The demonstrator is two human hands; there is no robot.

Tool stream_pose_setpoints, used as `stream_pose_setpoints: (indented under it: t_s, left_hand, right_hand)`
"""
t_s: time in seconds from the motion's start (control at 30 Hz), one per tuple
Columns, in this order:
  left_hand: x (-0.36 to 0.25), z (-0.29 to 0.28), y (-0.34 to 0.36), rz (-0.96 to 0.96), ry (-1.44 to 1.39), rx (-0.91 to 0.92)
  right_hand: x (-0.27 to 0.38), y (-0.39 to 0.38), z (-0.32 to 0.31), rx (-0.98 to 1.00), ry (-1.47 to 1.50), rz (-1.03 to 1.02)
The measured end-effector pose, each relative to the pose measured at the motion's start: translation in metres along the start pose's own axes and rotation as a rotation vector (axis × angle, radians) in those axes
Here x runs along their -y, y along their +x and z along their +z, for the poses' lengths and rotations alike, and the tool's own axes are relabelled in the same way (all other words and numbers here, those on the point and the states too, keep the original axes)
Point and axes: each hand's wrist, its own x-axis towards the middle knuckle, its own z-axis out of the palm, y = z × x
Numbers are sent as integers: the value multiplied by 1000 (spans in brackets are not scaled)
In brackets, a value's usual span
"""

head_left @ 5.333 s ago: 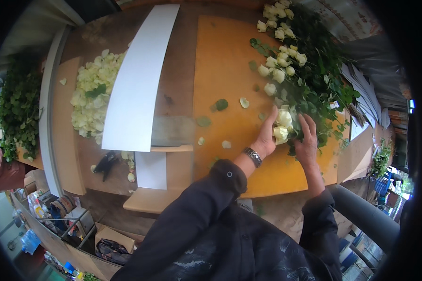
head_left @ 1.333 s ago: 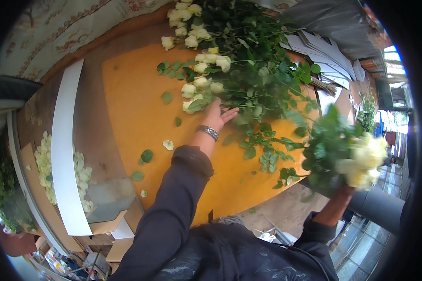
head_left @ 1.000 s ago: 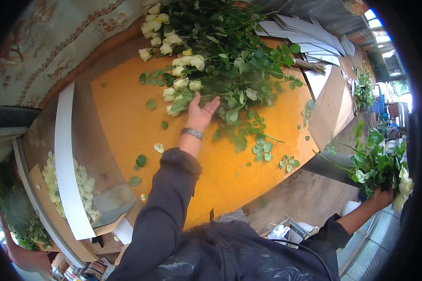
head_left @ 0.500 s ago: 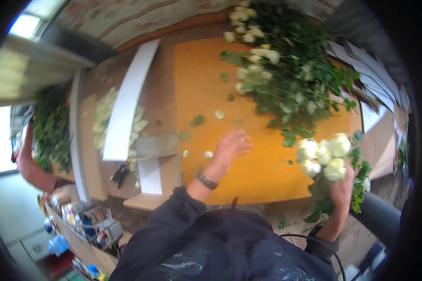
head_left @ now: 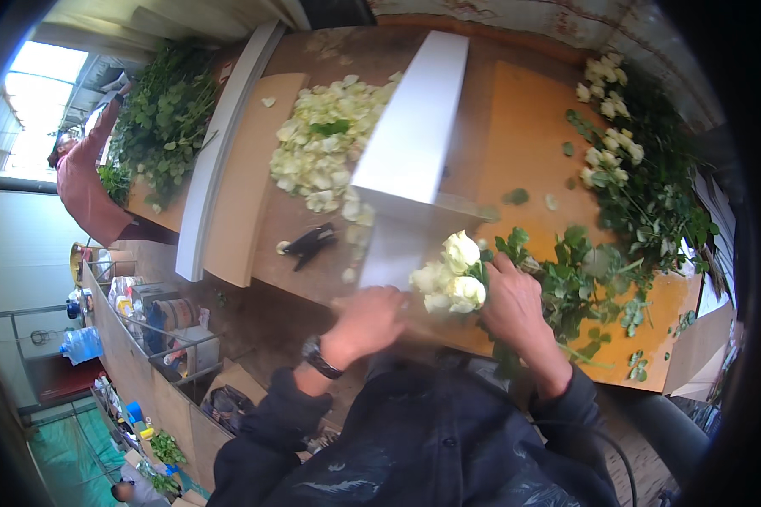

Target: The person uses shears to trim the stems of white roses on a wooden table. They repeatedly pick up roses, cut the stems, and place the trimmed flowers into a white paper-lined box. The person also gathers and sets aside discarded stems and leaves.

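White roses (head_left: 462, 253) with leafy stems are gripped in my right hand (head_left: 516, 297), its fingers closed around the stems just below the blooms. The flower heads point left, beside a white-panelled stand (head_left: 410, 127). My left hand (head_left: 368, 324) is near the stand's lower front end, left of the blooms. Its fingers look bent but are smeared by motion, and I cannot tell whether they grip the edge. The leafy ends of the stems (head_left: 566, 279) spread right over the orange tabletop (head_left: 524, 152).
Pale loose petals (head_left: 330, 139) are heaped left of the stand, near a black stapler-like tool (head_left: 310, 245). More white roses (head_left: 613, 156) lie at the far right. Beyond a white-edged divider (head_left: 220, 169) are green stems (head_left: 165, 118) and another person (head_left: 93, 182).
My view has swung left. My right hand has brought the roses from the table's right side to beside the stand. My left hand has moved from above the tabletop to the stand's front end.
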Motion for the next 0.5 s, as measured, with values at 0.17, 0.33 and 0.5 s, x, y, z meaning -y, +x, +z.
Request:
stream_pose_setpoints:
  t_s: [0.17, 0.33, 0.5]
  left_hand:
    - [30, 31, -34, 147, -18, 17]
    - [42, 35, -36, 381, -187, -202]
    - [70, 20, -39, 389, -321, -159]
  right_hand:
    - [58, 68, 98, 22, -67, 27]
    - [81, 68, 116, -158, 3, -46]
    - [69, 54, 107, 87, 105, 80]
